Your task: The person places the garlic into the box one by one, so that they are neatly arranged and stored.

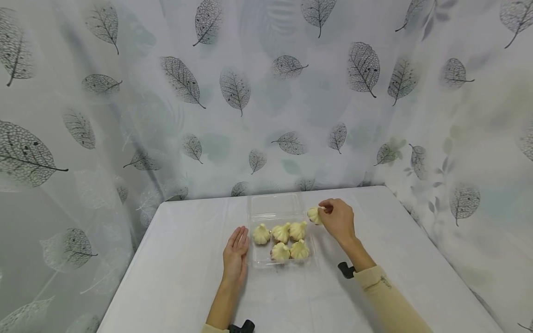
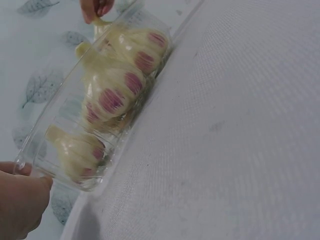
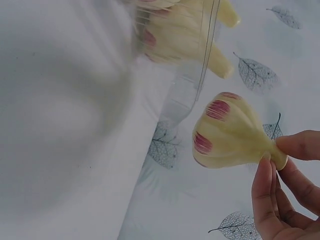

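A clear plastic clamshell box [image 1: 263, 264] lies with its lid [image 1: 275, 203] folded back. Inside sit several garlic bulbs [image 1: 261, 234], cream with purple patches in the left wrist view. My left hand [image 1: 235, 255] is at the box's left side, fingers extended; its fingertips [image 2: 46, 181] touch the corner of the wall. Right of the box, my right hand [image 1: 339, 221] pinches one garlic bulb [image 3: 227, 132] by its stem between thumb and fingers. That bulb hangs outside the box near its upper right edge, its rounded base pointing towards the box in the right wrist view.
The box stands on a table with a white cloth [image 1: 183, 268]. Leaf-patterned curtains [image 1: 258, 115] hang behind the table and along both sides. A black wrist camera mount [image 1: 346, 270] sits on the right forearm, another [image 1: 242, 327] on the left.
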{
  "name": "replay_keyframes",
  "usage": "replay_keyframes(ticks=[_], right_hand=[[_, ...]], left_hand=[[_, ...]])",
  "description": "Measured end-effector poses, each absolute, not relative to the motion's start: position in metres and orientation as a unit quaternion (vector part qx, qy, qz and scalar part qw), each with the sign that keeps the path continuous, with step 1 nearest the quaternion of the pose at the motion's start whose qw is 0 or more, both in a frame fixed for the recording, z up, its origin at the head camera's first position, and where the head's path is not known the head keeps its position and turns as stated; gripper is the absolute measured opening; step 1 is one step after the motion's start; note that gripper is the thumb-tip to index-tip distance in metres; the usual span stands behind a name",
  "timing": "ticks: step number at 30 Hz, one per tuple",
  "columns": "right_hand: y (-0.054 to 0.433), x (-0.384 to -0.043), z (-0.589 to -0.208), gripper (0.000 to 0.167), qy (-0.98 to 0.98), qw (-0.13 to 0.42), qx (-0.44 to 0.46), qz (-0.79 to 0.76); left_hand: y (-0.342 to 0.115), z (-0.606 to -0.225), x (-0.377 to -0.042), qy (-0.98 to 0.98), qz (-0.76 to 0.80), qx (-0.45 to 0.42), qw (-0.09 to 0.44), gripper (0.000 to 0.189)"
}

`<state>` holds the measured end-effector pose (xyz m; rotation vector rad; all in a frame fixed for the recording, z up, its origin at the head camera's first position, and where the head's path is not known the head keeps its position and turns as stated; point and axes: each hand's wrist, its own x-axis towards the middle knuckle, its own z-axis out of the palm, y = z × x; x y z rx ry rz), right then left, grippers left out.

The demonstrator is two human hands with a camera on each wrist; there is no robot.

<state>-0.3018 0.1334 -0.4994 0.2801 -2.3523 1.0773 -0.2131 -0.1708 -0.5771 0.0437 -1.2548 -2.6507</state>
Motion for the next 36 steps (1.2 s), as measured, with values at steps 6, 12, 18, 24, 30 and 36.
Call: replay_keyframes(ticks=[6,12,18,24,30,36], right_hand=[[0.131,-0.296,-0.495,0.010,-0.866,0.275,0.108,0.404],[0.124,-0.287,-0.488,0.010,-0.859,0.281,0.120,0.410],[0.116,-0.282,-0.483,0.009,-0.855,0.286,0.133,0.411],[0.111,-0.279,-0.478,0.009,-0.854,0.277,0.134,0.419],[0.104,-0.277,-0.477,0.009,-0.853,0.263,0.146,0.427],[0.096,-0.274,-0.475,0.010,-0.848,0.257,0.163,0.433]], left_hand=[[-0.170,-0.576,-0.213,-0.424,-0.899,0.020,0.106,0.063],[-0.170,-0.575,-0.212,-0.427,-0.898,0.023,0.106,0.063],[-0.171,-0.576,-0.212,-0.427,-0.897,0.022,0.110,0.062],[-0.171,-0.576,-0.212,-0.428,-0.897,0.025,0.107,0.063],[-0.171,-0.576,-0.212,-0.428,-0.897,0.023,0.108,0.063],[-0.170,-0.576,-0.212,-0.430,-0.896,0.022,0.111,0.064]])
